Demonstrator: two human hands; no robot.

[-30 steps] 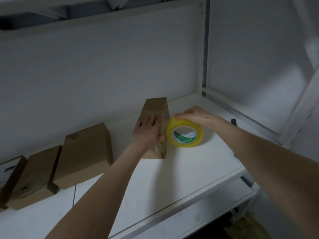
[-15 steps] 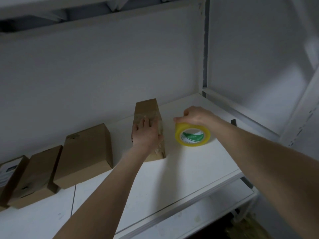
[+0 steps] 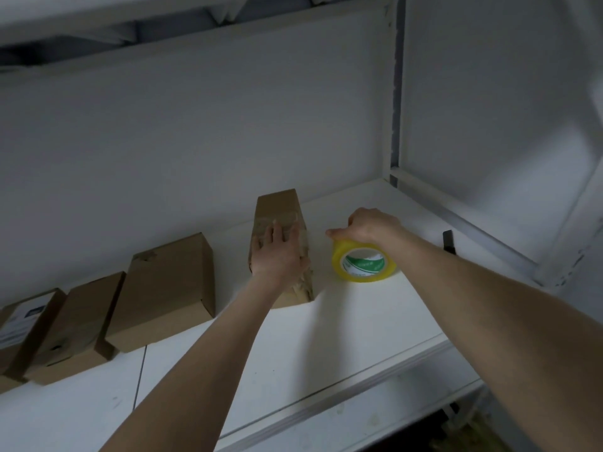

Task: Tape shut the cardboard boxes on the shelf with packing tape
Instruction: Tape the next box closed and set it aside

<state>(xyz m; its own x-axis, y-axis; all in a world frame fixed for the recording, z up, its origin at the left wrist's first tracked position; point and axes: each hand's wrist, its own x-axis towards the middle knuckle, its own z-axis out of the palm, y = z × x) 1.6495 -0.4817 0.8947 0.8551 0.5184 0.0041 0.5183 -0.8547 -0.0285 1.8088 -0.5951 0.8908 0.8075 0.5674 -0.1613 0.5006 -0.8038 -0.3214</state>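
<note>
Facing a dim white shelf [image 3: 326,337] under a grey wall, I press my flat left hand [image 3: 277,252] on the box [image 3: 277,203]. My right hand [image 3: 368,225] grips the tape roll [image 3: 362,265], which has moved right, off the box's side.

The left hand [image 3: 277,252] is lying flat, fingers straight, on top of the taped box [image 3: 277,207], which is sitting on the white shelf [image 3: 326,347]. Just to its right, apart from it, the right hand [image 3: 368,225] is gripping the yellow tape roll [image 3: 363,264] from above. Further left, a plain box [image 3: 169,288], a second box [image 3: 78,324] and a labelled box [image 3: 23,324] are sitting in a row.
</note>
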